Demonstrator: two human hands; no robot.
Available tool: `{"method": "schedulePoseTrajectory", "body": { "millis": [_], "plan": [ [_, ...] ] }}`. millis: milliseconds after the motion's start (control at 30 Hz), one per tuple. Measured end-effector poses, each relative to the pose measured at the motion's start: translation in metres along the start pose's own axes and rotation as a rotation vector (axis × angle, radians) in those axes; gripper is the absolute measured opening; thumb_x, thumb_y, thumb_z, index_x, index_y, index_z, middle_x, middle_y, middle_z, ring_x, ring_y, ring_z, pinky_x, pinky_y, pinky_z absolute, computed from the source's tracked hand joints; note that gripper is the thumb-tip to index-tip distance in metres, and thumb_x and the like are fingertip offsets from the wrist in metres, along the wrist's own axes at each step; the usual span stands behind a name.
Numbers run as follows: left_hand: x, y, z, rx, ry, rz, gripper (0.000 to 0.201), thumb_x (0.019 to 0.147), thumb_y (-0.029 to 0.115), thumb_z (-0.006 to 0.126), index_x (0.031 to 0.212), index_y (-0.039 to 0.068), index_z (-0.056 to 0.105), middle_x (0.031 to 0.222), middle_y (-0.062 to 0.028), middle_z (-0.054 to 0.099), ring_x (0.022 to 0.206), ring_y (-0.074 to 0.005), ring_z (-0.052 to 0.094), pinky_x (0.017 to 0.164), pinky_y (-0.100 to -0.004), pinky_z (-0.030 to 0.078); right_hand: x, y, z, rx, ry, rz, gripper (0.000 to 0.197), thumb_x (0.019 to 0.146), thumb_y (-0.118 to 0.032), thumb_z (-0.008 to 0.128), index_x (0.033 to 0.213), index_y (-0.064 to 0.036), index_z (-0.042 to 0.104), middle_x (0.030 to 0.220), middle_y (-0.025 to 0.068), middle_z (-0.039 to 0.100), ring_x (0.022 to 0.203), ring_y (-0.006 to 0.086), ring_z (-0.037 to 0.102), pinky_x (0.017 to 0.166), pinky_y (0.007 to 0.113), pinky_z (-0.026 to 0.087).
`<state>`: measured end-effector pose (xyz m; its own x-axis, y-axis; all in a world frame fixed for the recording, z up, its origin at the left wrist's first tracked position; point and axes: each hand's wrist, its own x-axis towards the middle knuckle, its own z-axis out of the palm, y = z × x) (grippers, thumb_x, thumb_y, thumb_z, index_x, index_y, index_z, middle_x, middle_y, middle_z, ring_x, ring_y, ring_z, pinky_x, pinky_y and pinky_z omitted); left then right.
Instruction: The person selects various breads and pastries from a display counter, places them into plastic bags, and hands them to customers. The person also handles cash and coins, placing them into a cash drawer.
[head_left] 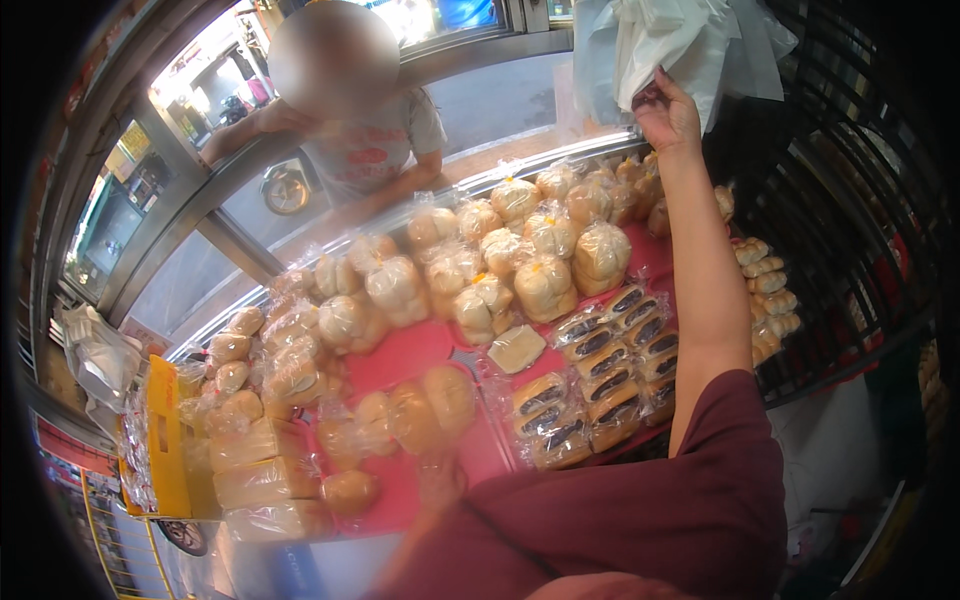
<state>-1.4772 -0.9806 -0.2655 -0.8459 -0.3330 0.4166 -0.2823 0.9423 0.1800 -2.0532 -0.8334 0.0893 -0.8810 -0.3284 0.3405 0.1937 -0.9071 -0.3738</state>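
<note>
My right arm is stretched up to the far right, where my right hand (668, 112) has its fingers closed on the lower edge of white plastic bags (665, 50) hanging in a bunch. Low in the middle, my left hand (438, 480) is blurred, right against a row of round bread rolls (415, 415). Its fingers are hidden, so whether it grips the rolls is unclear. The rolls sit over a red tray (490, 450). To their right lie wrapped buns with a dark filling (610, 375) and a flat square wrapped piece of bread (517, 348).
Bagged bread (545, 290) lines the window side. Wrapped loaves (265, 480) lie at the near left beside a yellow box (165, 430). Beyond the glass, a person (370, 150) leans at the opening by a round-dialled scale (287, 188). Black bars (850, 220) rise on the right.
</note>
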Motion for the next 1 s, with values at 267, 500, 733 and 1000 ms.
{"method": "schedulePoseTrajectory", "body": {
  "millis": [267,500,733,1000],
  "plan": [
    [0.003,0.005,-0.003,-0.029,-0.027,-0.019,0.044,0.069,0.012,0.063,0.113,0.01,0.058,0.117,-0.009,0.054,0.11,-0.0306,0.05,0.092,-0.0451,0.038,-0.006,0.0,-0.002,-0.4,-0.214,-0.127,0.01,0.085,-0.003,0.066,0.084,-0.0071,0.057,0.079,0.0013,0.058,0.068,0.0139,0.049,0.075,0.029,0.044],
    [0.001,0.007,-0.003,0.077,0.026,0.007,0.044,0.069,0.011,0.062,0.112,0.01,0.058,0.116,-0.0088,0.054,0.109,-0.0307,0.05,0.092,-0.0451,0.038,-0.055,0.043,-0.015,-0.964,-0.239,-0.117,0.007,0.084,0.0,0.065,0.086,-0.0049,0.06,0.08,0.0011,0.061,0.075,0.0101,0.054,0.069,0.025,0.044],
    [0.011,0.011,-0.014,-0.045,-0.018,0.002,0.035,0.072,0.008,0.062,0.106,0.008,0.06,0.104,-0.0102,0.059,0.1,-0.0299,0.056,0.085,-0.043,0.043,-0.15,0.127,-0.04,-1.129,-0.204,-0.078,0.013,0.081,-0.007,0.068,0.088,0.0028,0.065,0.077,0.0049,0.064,0.073,0.0114,0.059,0.066,0.024,0.047],
    [0.17,0.073,-0.134,-0.313,0.432,-0.013,0.041,0.072,0.004,0.071,0.111,0.002,0.057,0.115,-0.0204,0.058,0.114,-0.0371,0.052,0.094,-0.0448,0.043,-0.292,0.182,0.0,-0.578,-0.375,0.629,0.016,0.082,0.002,0.063,0.097,0.0054,0.064,0.087,0.0056,0.066,0.079,0.0105,0.061,0.07,0.024,0.049]
  ]
}}
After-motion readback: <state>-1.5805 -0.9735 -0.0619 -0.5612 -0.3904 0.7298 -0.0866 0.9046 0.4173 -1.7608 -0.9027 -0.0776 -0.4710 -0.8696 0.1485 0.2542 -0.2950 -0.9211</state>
